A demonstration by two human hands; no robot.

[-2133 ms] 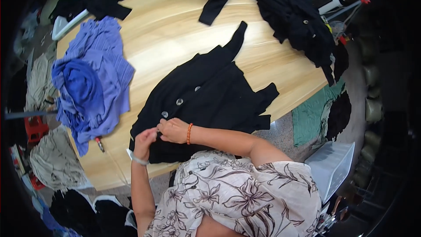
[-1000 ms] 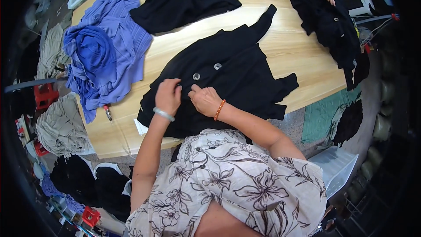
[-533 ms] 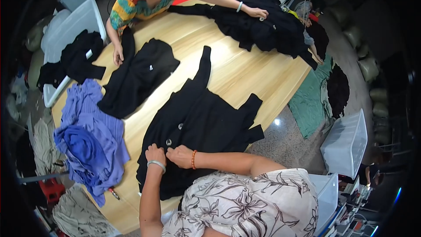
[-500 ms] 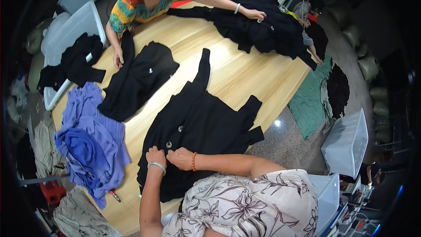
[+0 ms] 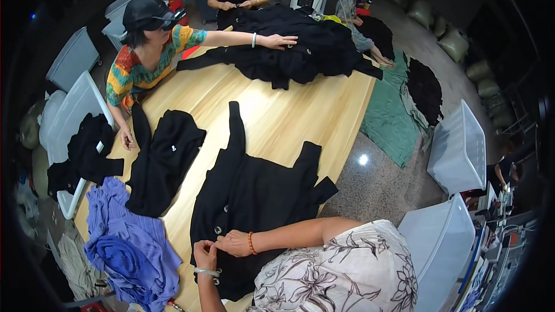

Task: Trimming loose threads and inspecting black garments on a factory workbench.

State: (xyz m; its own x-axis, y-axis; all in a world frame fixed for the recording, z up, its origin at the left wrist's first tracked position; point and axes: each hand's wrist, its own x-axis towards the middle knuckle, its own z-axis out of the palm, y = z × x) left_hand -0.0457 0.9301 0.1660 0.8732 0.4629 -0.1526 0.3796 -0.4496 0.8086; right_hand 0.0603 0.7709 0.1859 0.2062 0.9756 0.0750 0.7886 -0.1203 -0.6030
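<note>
A black knit cardigan (image 5: 266,182) lies spread on the wooden table (image 5: 269,110) in front of me, its sleeves stretched away from me and to the right. Large shiny buttons (image 5: 218,230) run down its front edge. My left hand (image 5: 205,253), with a pale bangle at the wrist, pinches that edge below a button. Close against it, my right hand (image 5: 233,244), wearing an orange bead bracelet, grips the same edge with closed fingers. The fingertips nearly meet, and whether anything small sits between them is hidden.
Purple garments (image 5: 136,242) lie at the left edge, with a red-handled tool (image 5: 174,305) below. Another black garment (image 5: 165,162) rests near a co-worker (image 5: 147,52), who reaches over a black garment pile (image 5: 300,46). White bins (image 5: 457,147) stand right; green cloth (image 5: 393,115) hangs off the table.
The view has tilted up, so the table sits lower in it. My hands stay on the cardigan's front edge and have come closer together. The co-worker's outstretched hand has opened flat on the pile.
</note>
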